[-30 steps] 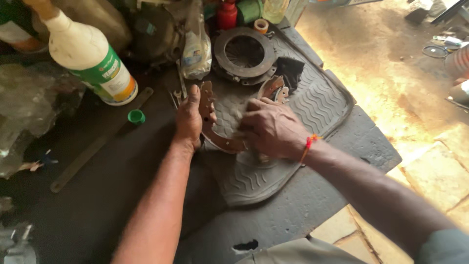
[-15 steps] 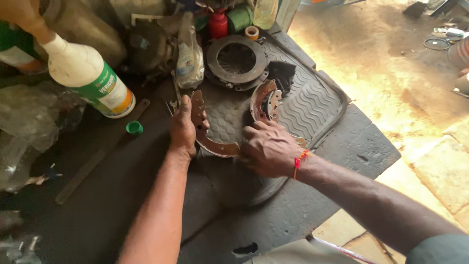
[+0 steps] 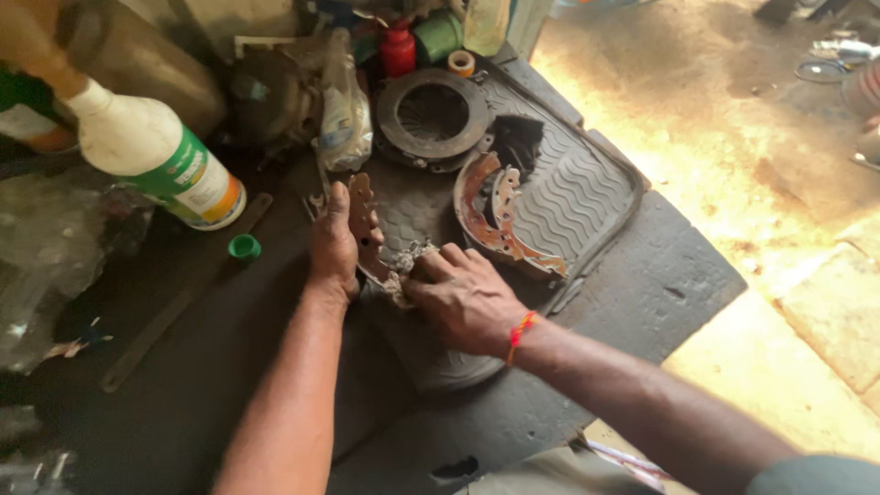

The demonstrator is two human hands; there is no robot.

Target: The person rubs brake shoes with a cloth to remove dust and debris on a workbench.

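My left hand [image 3: 334,243] grips a rusty curved brake shoe [image 3: 364,223], holding it on edge over a grey ribbed rubber mat [image 3: 577,188]. My right hand [image 3: 463,298] presses a crumpled grey piece of abrasive paper or rag [image 3: 408,263] against the lower part of that shoe. A second rusty brake shoe [image 3: 495,220] lies on the mat just right of my hands, untouched. A round clutch pressure plate [image 3: 433,110] rests at the mat's far end.
A white bottle with a green label [image 3: 156,156] lies at the left, a green cap [image 3: 244,247] beside it. A long flat metal bar [image 3: 174,298] lies on the dark bench. Red and green containers [image 3: 417,41] stand behind. Sunlit ground [image 3: 733,137] lies to the right.
My right hand moved left along the held brake shoe, now rubbing it with the crumpled grey piece. The second brake shoe came fully into view on the mat.
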